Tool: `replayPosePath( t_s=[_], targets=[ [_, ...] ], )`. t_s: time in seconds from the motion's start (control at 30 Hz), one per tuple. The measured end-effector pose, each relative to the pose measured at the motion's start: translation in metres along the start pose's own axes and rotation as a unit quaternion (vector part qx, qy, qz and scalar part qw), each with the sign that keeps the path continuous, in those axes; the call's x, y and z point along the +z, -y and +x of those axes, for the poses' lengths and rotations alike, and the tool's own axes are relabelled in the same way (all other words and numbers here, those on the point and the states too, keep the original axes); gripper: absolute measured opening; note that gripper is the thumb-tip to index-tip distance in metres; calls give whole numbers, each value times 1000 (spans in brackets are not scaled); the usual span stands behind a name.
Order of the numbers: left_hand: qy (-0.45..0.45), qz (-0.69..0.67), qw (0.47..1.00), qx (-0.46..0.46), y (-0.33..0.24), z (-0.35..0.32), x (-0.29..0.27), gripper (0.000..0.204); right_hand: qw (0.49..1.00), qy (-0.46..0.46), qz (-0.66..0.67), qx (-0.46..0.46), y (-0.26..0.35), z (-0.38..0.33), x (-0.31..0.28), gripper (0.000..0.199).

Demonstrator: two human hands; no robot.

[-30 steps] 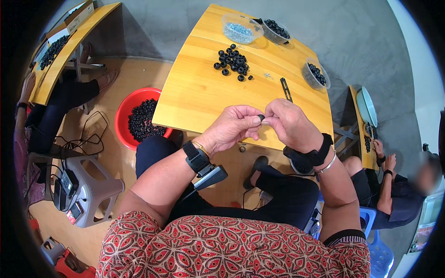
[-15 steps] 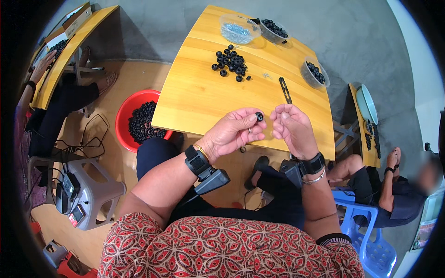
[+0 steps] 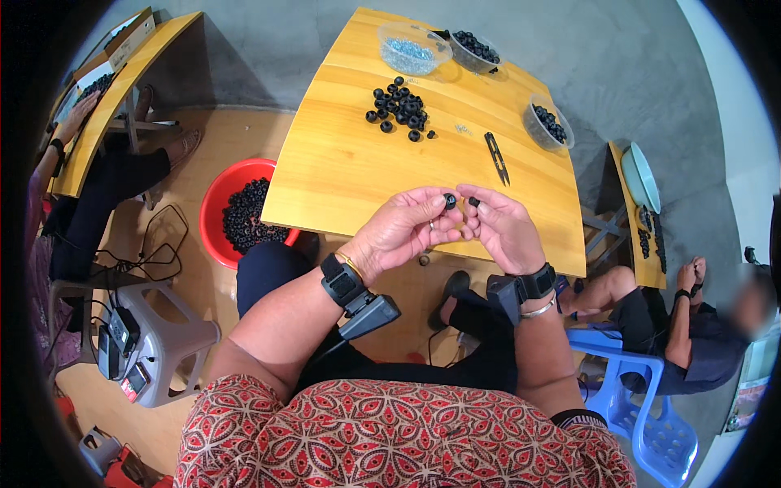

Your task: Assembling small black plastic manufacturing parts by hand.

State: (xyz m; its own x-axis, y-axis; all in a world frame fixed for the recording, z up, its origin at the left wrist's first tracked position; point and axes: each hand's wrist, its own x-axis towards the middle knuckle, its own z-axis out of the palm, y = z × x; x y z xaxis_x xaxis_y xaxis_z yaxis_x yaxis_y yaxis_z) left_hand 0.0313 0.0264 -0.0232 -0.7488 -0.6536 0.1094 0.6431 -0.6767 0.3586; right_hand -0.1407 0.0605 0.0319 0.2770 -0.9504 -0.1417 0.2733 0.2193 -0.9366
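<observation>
Over the near edge of a yellow wooden table (image 3: 350, 171), my left hand (image 3: 407, 228) pinches a small black ring-shaped part (image 3: 449, 201) between thumb and fingers. My right hand (image 3: 500, 228) is close beside it, fingertips holding a tiny black piece (image 3: 473, 201) a short way from the ring. A loose pile of the same black rings (image 3: 400, 107) lies farther back on the table. Both wrists wear black strapped devices.
Black snips (image 3: 497, 156) lie on the table right of centre. Clear bowls stand at the back: one with bluish bits (image 3: 408, 50), two with black parts (image 3: 477, 47) (image 3: 550, 122). A red basin of black rings (image 3: 240, 213) sits on the floor at left. Other people sit at neighbouring tables.
My hands have drawn slightly apart; the ring, earlier hidden between my fingertips, now shows in my left hand while the right holds a separate small piece.
</observation>
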Motion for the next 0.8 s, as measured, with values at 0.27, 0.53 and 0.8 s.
replayPosePath(
  t_s=[0.27, 0.53, 0.8],
  targets=[
    [-6, 15, 1000, 15, 3, 2, -3, 21, 998, -24, -34, -50, -7, -2, 3, 25],
    [2, 11, 1000, 9, 5, 2, -8, 22, 993, -42, -89, -68, -7, -2, 4, 21],
    [-6, 10, 1000, 11, 3, 3, -5, 20, 967, -52, -224, -114, -15, 2, -4, 18]
  ],
)
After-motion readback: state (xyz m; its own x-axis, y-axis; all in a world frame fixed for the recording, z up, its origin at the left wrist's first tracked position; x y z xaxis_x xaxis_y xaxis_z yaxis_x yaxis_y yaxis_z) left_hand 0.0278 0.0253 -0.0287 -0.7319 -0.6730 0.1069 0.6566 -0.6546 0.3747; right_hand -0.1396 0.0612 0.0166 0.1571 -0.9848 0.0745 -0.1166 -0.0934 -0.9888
